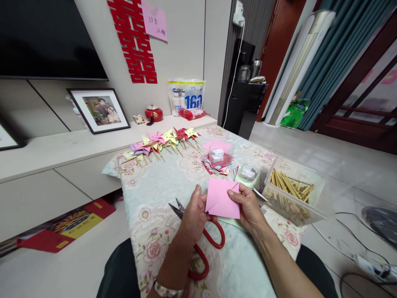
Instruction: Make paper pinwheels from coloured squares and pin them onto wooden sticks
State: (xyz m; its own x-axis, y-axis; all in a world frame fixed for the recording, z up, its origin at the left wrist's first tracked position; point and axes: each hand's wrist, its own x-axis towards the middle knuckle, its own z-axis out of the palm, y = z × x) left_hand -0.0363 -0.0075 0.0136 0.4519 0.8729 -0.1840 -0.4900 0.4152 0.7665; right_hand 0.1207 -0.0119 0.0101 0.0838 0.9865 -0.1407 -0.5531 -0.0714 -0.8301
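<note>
Both my hands hold a folded pink paper square (222,198) above the table. My left hand (194,215) pinches its left edge with thumb and fingers closed. My right hand (246,205) grips its right side, thumb on top. Red-handled scissors (203,244) lie on the floral tablecloth (155,194) under my left hand, blades pointing up and left. No one else's hands are in view.
A row of finished paper pinwheels (161,142) lies at the table's far side. A clear tub of wooden sticks (291,190) stands at the right, beside two small clear containers (221,154) and a stack of coloured papers (217,167). A low cabinet (62,157) runs along the left.
</note>
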